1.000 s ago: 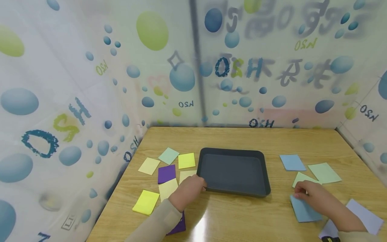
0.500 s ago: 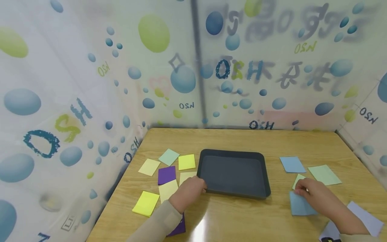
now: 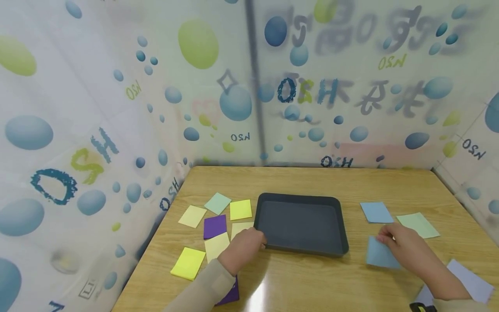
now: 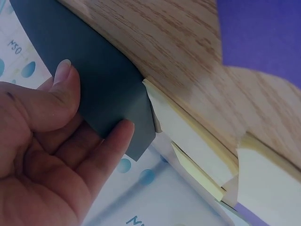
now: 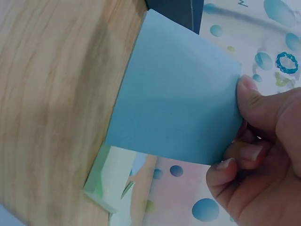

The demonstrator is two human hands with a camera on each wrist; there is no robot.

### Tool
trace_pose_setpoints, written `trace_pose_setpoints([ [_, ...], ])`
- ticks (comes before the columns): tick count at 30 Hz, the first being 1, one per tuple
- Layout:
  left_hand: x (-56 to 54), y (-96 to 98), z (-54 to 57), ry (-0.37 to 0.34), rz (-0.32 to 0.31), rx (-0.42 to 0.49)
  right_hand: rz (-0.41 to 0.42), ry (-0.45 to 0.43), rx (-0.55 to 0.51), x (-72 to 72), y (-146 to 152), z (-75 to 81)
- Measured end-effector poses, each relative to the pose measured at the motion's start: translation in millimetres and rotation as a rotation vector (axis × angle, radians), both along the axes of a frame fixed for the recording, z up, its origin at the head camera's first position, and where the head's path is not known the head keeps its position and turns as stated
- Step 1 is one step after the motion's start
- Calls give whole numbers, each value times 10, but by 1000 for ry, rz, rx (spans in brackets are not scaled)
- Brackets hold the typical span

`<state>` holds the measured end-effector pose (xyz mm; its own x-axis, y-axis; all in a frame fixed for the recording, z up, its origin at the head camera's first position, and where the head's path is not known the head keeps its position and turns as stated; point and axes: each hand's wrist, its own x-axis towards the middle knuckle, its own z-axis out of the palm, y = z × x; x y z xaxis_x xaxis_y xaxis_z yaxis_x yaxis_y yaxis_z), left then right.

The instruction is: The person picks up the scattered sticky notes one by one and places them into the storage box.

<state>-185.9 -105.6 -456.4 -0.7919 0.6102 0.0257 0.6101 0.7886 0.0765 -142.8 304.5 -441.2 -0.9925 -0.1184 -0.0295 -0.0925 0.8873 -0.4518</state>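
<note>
My left hand grips the near-left corner of a dark grey rectangular tray. In the left wrist view the thumb and fingers lie around the edge of the tray wall. With its thumb and fingers my right hand pinches a blue sticky note by one edge. The right wrist view shows this blue note held up off the wood, with a pale green pad beyond it. In the head view the note and hand hide that nearer green pad.
Yellow notes, purple notes and a mint note lie left of the tray. On the right are a blue note, a light green note and lilac paper. Patterned curtains border the table.
My right hand has lifted the blue sticky note from the table and carried it slightly forward and left. My left hand has stayed at the tray corner.
</note>
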Motion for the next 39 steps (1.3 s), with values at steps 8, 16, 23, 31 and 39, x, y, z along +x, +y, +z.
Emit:
trace_pose_setpoints([
  [8, -1, 2, -9, -6, 9, -5, 8, 14, -18, -38, -96, 75],
  [16, -14, 9, -57, -8, 21, -6, 33, 83, -3, -85, -194, 113],
  [23, -20, 10, -65, 1, 37, 9, 55, 101, -15, -112, -256, 134],
  [31, -20, 24, -66, 7, 34, 15, 66, 120, -18, -115, -311, 164],
  [39, -24, 14, -52, 5, 37, 9, 77, 141, 0, -142, -379, 183],
])
